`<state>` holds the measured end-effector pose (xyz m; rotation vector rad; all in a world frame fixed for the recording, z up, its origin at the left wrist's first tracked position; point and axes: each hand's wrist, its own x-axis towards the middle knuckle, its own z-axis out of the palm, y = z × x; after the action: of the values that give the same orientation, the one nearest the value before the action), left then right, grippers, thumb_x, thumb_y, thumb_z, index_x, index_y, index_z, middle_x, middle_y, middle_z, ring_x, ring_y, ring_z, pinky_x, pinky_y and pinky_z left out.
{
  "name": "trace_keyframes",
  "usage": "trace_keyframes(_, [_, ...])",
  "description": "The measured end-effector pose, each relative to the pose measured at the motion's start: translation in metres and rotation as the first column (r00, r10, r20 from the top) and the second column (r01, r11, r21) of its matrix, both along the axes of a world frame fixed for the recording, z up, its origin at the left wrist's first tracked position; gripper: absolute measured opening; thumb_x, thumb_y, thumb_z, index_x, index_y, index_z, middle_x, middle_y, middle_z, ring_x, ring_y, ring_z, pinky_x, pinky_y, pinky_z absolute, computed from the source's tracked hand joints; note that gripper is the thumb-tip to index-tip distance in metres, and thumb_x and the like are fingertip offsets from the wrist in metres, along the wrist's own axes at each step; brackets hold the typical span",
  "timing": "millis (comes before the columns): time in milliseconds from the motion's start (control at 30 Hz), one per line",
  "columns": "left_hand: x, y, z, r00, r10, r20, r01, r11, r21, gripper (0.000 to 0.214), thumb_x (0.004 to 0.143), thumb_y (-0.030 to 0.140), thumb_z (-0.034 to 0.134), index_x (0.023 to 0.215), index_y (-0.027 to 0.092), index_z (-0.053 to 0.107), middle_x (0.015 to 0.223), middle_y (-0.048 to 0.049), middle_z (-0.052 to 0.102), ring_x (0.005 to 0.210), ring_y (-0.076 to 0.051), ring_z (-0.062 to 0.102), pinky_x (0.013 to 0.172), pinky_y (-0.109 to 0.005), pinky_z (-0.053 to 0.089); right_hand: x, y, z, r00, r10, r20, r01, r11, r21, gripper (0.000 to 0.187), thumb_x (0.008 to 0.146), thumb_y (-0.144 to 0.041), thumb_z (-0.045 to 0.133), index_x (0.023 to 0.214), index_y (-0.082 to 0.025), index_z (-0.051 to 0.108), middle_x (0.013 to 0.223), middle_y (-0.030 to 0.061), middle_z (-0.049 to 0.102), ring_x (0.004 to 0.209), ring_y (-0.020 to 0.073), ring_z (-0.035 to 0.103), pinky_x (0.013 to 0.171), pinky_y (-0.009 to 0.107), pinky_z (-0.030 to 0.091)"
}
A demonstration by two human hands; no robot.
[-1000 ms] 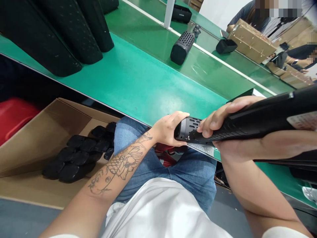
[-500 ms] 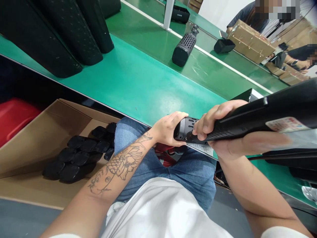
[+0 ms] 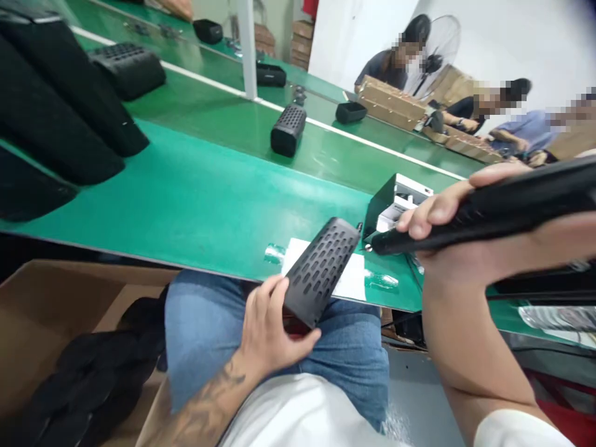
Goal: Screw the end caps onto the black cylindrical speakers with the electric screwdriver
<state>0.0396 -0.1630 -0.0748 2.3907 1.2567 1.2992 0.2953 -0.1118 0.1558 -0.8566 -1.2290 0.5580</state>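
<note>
My left hand (image 3: pixel 266 326) is closed around the near end of a black perforated speaker shell (image 3: pixel 321 268), which tilts up from my lap over the front edge of the green bench (image 3: pixel 195 198). My right hand (image 3: pixel 459 242) grips a long black power screwdriver (image 3: pixel 503 208), held level, its tip close to the far end of the shell. A white sheet (image 3: pixel 351 279) lies on the bench under the shell.
A black open box (image 3: pixel 393 202) stands behind the tool tip. Tall black shells (image 3: pixel 56 124) stand at the left. Another perforated speaker (image 3: pixel 287 128) lies on the belt beyond. A cardboard box of black parts (image 3: pixel 93 366) sits by my left knee. Other people work at the far right.
My left hand has pulled the shell away from the screwdriver, turned it and lowered it towards my lap. The view has swung up and to the right.
</note>
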Motion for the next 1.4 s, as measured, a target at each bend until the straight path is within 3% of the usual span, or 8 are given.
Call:
trace_keyframes(100, [0.002, -0.046, -0.018, 0.993, -0.112, 0.029, 0.111, 0.994, 0.011, 0.110, 0.078, 0.044, 0.075, 0.175, 0.018, 0.029, 0.163, -0.0279, 0.050, 0.137, -0.050, 0.064, 0.099, -0.070, 0.065, 0.062, 0.025, -0.020, 0.930, -0.369, 0.006, 0.365, 0.923, 0.126, 0.064, 0.087, -0.090, 0.059, 0.092, -0.027, 0.068, 0.058, -0.0017, 0.059, 0.043, 0.0196, 0.057, 0.043, 0.037, 0.051])
trace_keyframes(233, [0.015, -0.046, -0.015, 0.888, -0.437, -0.143, 0.454, 0.882, 0.123, 0.093, 0.073, 0.029, 0.074, 0.163, 0.034, 0.053, 0.159, -0.0148, 0.062, 0.124, -0.040, 0.077, 0.092, -0.055, 0.075, 0.114, 0.044, -0.056, 0.872, -0.485, 0.064, 0.475, 0.871, 0.126, 0.061, 0.081, -0.086, 0.071, 0.090, -0.026, 0.067, 0.058, -0.0028, 0.061, 0.043, 0.0172, 0.056, 0.045, 0.034, 0.048])
trace_keyframes(333, [0.031, -0.006, 0.030, 0.827, -0.473, -0.304, 0.550, 0.791, 0.266, 0.072, 0.076, 0.011, 0.077, 0.145, 0.030, 0.069, 0.152, -0.0075, 0.070, 0.131, -0.029, 0.073, 0.114, -0.043, 0.066, 0.126, 0.043, -0.074, 0.875, -0.479, 0.064, 0.471, 0.875, 0.111, 0.067, 0.081, -0.091, 0.065, 0.087, -0.025, 0.063, 0.056, -0.0035, 0.059, 0.041, 0.0194, 0.057, 0.044, 0.035, 0.049])
trace_keyframes(433, [0.048, 0.042, 0.086, 0.675, -0.544, -0.499, 0.618, 0.786, -0.020, 0.084, 0.079, 0.025, 0.083, 0.159, 0.025, 0.056, 0.166, -0.0161, 0.056, 0.154, -0.042, 0.052, 0.130, -0.063, 0.046, 0.126, 0.037, -0.079, 0.886, -0.462, 0.034, 0.458, 0.884, 0.097, 0.068, 0.080, -0.093, 0.064, 0.087, -0.025, 0.062, 0.056, -0.0036, 0.058, 0.043, 0.0209, 0.059, 0.046, 0.037, 0.053])
trace_keyframes(567, [0.065, 0.080, 0.121, 0.541, -0.605, -0.584, 0.595, 0.766, -0.241, 0.090, 0.077, 0.047, 0.086, 0.155, 0.012, 0.058, 0.127, -0.0224, 0.072, 0.117, -0.043, 0.070, 0.106, -0.061, 0.057, 0.119, 0.026, -0.067, 0.894, -0.445, -0.050, 0.448, 0.890, 0.089, 0.064, 0.083, -0.090, 0.064, 0.090, -0.026, 0.066, 0.056, -0.0023, 0.058, 0.042, 0.0208, 0.058, 0.044, 0.037, 0.054])
trace_keyframes(867, [0.086, 0.103, 0.111, 0.661, -0.447, -0.602, 0.395, 0.890, -0.226, 0.094, 0.084, 0.061, 0.078, 0.157, 0.007, 0.055, 0.115, -0.0212, 0.072, 0.103, -0.041, 0.069, 0.097, -0.054, 0.051, 0.071, -0.055, -0.013, 0.994, -0.071, -0.088, 0.070, 0.997, -0.012, 0.061, 0.065, -0.078, 0.093, 0.094, -0.026, 0.083, 0.066, 0.0048, 0.069, 0.050, 0.0259, 0.064, 0.051, 0.046, 0.060])
trace_keyframes(1033, [0.086, 0.102, 0.116, 0.643, -0.453, -0.617, 0.367, 0.890, -0.271, 0.092, 0.087, 0.063, 0.073, 0.159, 0.010, 0.053, 0.118, -0.0195, 0.071, 0.107, -0.039, 0.068, 0.100, -0.050, 0.048, 0.038, -0.067, -0.026, 0.996, 0.087, -0.019, -0.086, 0.995, 0.053, 0.042, 0.096, -0.064, 0.075, 0.106, -0.024, 0.083, 0.068, 0.0033, 0.070, 0.047, 0.0237, 0.064, 0.048, 0.045, 0.061])
trace_keyframes(1400, [0.084, 0.100, 0.116, 0.634, -0.457, -0.624, 0.357, 0.889, -0.288, 0.093, 0.088, 0.065, 0.072, 0.162, 0.013, 0.050, 0.122, -0.0182, 0.070, 0.112, -0.038, 0.066, 0.104, -0.048, 0.044, 0.026, -0.059, -0.037, 0.984, 0.172, -0.048, -0.177, 0.978, -0.112, 0.065, 0.078, -0.082, 0.082, 0.101, -0.021, 0.084, 0.069, 0.0061, 0.072, 0.053, 0.0268, 0.069, 0.059, 0.047, 0.062])
